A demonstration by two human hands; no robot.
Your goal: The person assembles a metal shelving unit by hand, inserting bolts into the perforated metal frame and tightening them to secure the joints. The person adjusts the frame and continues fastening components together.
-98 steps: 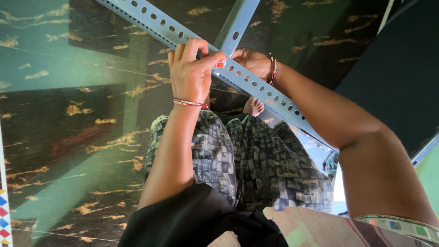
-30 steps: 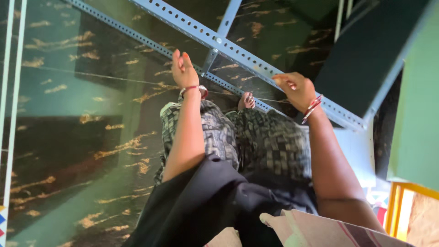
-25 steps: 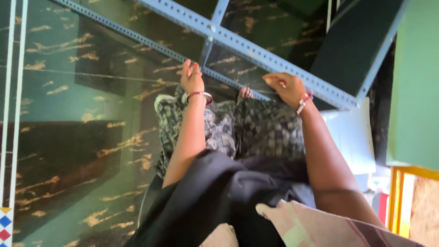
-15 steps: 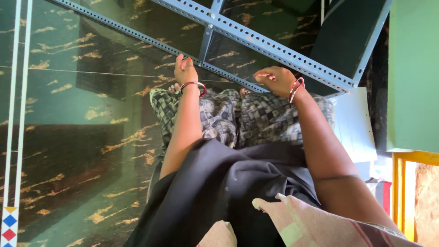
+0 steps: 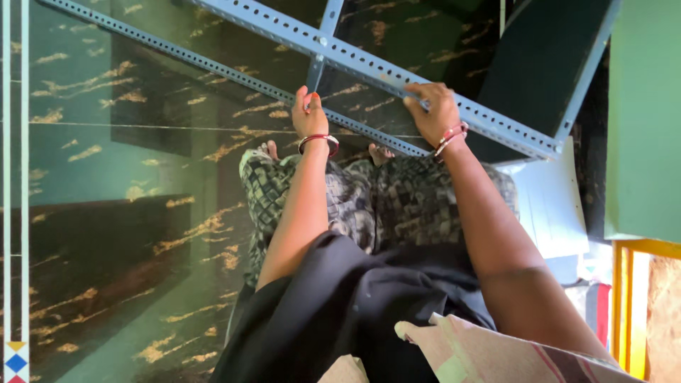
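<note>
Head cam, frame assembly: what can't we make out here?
Head view only:
- Left hand: grip on the lower slotted rail is hidden behind the hand.
- Right hand: fingertips curl over the upper rail, contact unseen.
- Both rails cut off by the top edge.
- Cross-brace bolt: too small.

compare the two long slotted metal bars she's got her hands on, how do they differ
The upper bar looks broader and brighter, with a bolt where the short cross piece meets it; the lower bar looks thinner and darker. The right hand lies over the upper bar with fingers curled on its edge, while the left hand rests at the lower bar near the cross piece. Both are grey-blue perforated angle strips, running parallel on a slant above the green marbled floor.
</note>
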